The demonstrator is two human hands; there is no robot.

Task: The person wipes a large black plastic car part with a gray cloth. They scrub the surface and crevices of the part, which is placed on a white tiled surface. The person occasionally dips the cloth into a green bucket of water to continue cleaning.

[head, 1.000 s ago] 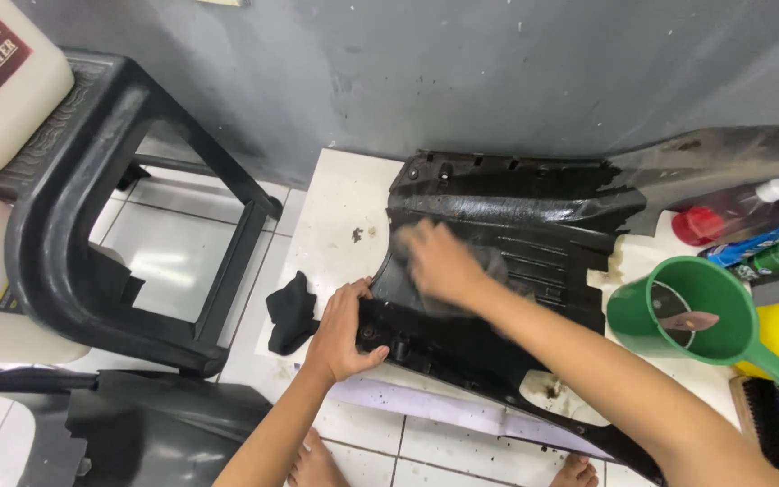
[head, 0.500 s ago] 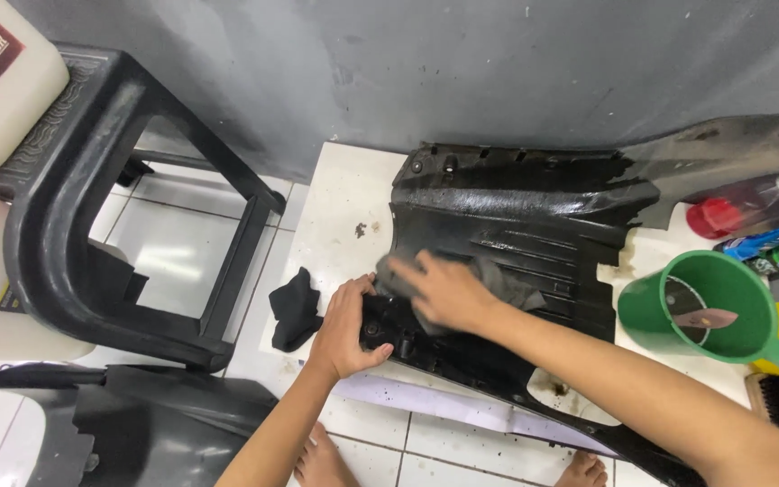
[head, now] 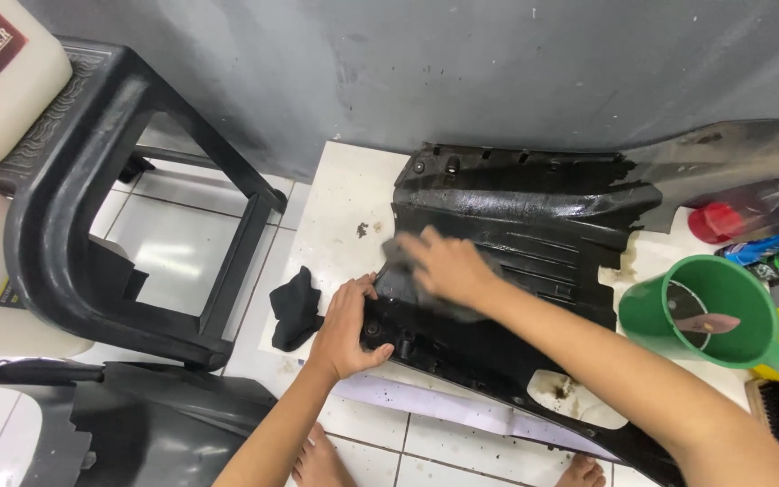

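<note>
1. Black plastic panel: large ribbed moulding, wet and glossy, lying flat on a white board on the tiled floor, its far edge against the grey wall. This is the landmark for all entries below.
2. Right hand: palm down on the panel's left-centre, fingers spread flat, pressing a grey cloth against the ribs; forearm reaches in from the lower right.
3. Left hand: at the panel's left near edge, fingers curled closed around that edge, thumb on top; forearm rises from below.
4. Black rag: crumpled, just left of the panel.
5. Black plastic stool: well left of the panel.
6. Green funnel: right of the panel, near bottles.
</note>
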